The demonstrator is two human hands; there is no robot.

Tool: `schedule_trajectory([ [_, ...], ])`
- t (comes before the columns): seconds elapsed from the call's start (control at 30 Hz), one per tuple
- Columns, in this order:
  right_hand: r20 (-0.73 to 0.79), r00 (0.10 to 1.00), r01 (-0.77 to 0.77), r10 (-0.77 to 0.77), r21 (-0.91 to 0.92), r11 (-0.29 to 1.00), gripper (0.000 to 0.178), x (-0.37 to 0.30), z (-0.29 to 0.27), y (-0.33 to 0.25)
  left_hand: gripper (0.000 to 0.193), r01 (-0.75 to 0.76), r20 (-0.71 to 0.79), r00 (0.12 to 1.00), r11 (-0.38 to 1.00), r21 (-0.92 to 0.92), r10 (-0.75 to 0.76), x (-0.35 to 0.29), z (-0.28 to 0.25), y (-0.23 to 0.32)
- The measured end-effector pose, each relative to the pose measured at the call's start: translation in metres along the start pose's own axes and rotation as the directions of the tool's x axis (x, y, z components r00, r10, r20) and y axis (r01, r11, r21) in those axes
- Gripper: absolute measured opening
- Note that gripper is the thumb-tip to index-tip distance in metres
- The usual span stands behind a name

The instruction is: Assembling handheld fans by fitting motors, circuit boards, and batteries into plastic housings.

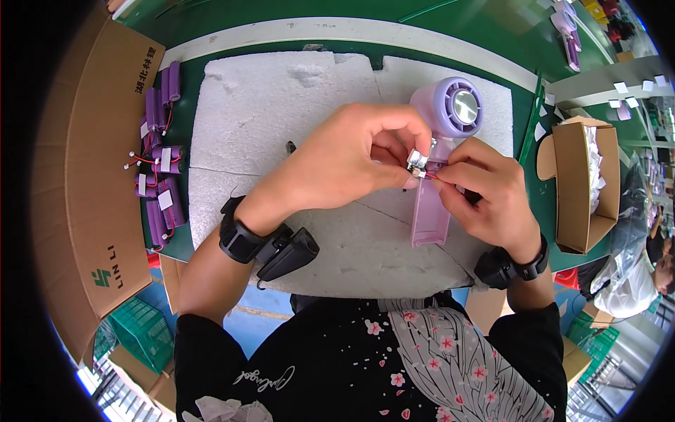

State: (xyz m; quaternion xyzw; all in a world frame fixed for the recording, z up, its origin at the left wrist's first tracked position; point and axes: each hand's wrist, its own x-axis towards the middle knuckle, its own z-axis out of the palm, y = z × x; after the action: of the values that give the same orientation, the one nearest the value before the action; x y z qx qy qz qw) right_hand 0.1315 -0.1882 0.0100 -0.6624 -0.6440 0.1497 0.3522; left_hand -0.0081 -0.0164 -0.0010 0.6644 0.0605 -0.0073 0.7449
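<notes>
My left hand (344,155) pinches a small circuit board (416,160) with a silvery metal part between thumb and fingers. My right hand (489,186) grips thin red and dark wires (432,176) right beside it, with a small white plug at the board's lower edge. Whether the plug is fully seated cannot be made out. Beneath both hands lies a purple handheld fan (450,105), its round head pointing away from me. Its open pink handle shell (430,221) stretches toward me, partly covered by my fingers.
A white foam pad (274,98) lies under the work on a green table. Several purple battery packs (166,160) with wires and white labels line its left side, beside a large cardboard box (91,190). On the right stands a small open carton (586,235) holding white pieces.
</notes>
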Motion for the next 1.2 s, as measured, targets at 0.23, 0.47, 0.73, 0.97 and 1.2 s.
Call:
schedule_trajectory([
  [0.23,-0.008,1.0,0.028,-0.028,-0.036,0.999,0.015,-0.001,0.002,0.002,0.027,0.023,-0.031,0.999,0.999,0.045,-0.022,0.0,0.003,0.0],
  [0.47,-0.005,0.997,0.069,-0.071,-0.146,0.987,0.015,-0.002,0.001,0.002,0.027,-0.006,-0.145,0.989,0.998,0.066,0.015,0.001,0.005,0.001],
  [0.73,-0.017,0.995,0.094,-0.1,-0.221,0.971,0.014,-0.002,0.002,-0.001,0.026,-0.038,-0.156,0.986,0.99,0.136,0.06,0.001,0.004,-0.001],
  [0.97,-0.048,0.995,0.079,-0.092,-0.225,0.971,0.014,-0.001,0.004,-0.001,0.029,-0.102,-0.18,0.976,0.989,0.104,0.12,0.001,0.008,-0.007],
  [1.2,-0.115,0.99,0.066,-0.077,-0.095,0.993,0.013,0.001,0.012,0.004,0.033,-0.242,-0.153,0.935,0.892,0.381,0.319,0.003,0.013,-0.008],
])
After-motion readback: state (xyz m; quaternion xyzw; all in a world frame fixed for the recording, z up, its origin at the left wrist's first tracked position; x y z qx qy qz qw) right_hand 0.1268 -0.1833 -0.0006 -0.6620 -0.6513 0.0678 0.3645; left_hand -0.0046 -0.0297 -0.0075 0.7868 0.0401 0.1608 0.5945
